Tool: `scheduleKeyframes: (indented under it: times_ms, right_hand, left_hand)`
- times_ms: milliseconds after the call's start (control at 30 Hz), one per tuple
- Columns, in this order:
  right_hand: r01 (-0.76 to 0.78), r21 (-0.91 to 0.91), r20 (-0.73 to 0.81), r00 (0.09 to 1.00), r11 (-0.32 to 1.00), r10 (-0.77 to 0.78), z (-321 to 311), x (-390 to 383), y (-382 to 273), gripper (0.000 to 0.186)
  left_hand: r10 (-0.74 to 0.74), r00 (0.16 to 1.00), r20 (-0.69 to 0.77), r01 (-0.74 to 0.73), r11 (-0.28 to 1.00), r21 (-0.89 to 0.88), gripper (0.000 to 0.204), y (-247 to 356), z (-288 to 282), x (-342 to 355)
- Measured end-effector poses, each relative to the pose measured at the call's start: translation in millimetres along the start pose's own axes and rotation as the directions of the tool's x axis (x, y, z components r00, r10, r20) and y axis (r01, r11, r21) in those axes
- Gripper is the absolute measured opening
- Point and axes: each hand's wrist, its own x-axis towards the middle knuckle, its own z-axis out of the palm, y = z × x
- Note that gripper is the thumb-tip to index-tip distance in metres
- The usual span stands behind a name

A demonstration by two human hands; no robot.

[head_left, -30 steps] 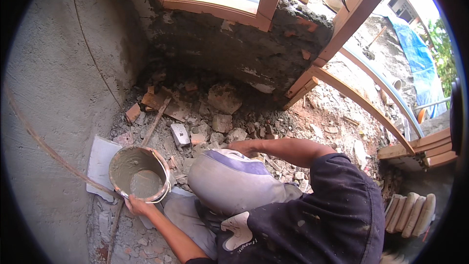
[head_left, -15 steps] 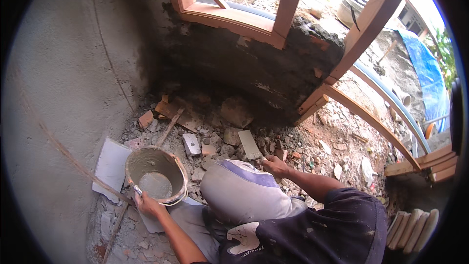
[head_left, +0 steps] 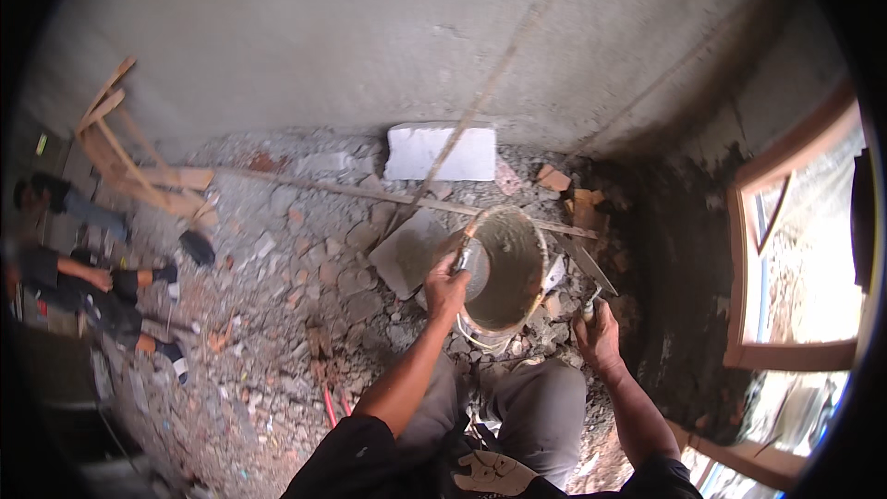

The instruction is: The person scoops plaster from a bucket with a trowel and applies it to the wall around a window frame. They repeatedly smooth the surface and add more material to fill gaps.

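Mortar-smeared bucket (head_left: 504, 268), rim gripped by left hand (head_left: 446, 285); right hand (head_left: 599, 337) clenched on what appears to be a trowel handle (head_left: 589, 307), beside it.

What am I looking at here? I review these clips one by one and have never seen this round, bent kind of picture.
The picture comes from a wide fisheye camera worn on a person's head, looking down, so straight edges curve near the rim. There is no machine: both arms entering from below are the wearer's own. The left hand grips the rim of a bucket smeared with grey mortar. The right hand holds a trowel by its handle, its blade lying beside the bucket. They squat on a rubble floor against a plastered wall. A white block lies at the wall's foot, a wooden window frame is on the right, and another person is at far left.
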Motion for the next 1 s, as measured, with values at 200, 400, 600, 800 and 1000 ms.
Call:
scheduleKeyframes:
  times_ms: [200,400,600,800,1000]
  right_hand:
    - [0.168,-0.479,0.54,0.83,0.862,0.138,7,47,-76,0.03]
    - [-0.141,-0.2,0.517,0.825,0.97,0.227,4,-14,-139,0.033]
    - [-0.412,-0.528,0.333,0.704,0.742,0.628,-73,-92,-152,0.052]
    - [-0.823,-0.288,0.274,0.419,0.489,0.866,-155,-232,-164,0.035]
    - [-0.933,0.105,0.04,0.35,0.345,0.936,-125,-402,-200,0.038]
  left_hand:
    - [-0.098,0.993,-0.069,0.098,0.995,-0.001,0.046,85,-42,-37]
    - [-0.085,0.951,-0.297,0.196,0.909,0.368,0.043,97,-158,-89]
    - [-0.113,0.891,-0.44,0.354,0.781,0.515,0.046,101,-329,-190]
    - [-0.267,0.874,-0.407,0.475,0.646,0.597,0.071,150,-480,-301]
    - [-0.575,0.746,-0.338,0.553,0.251,0.794,0.072,194,-528,-337]
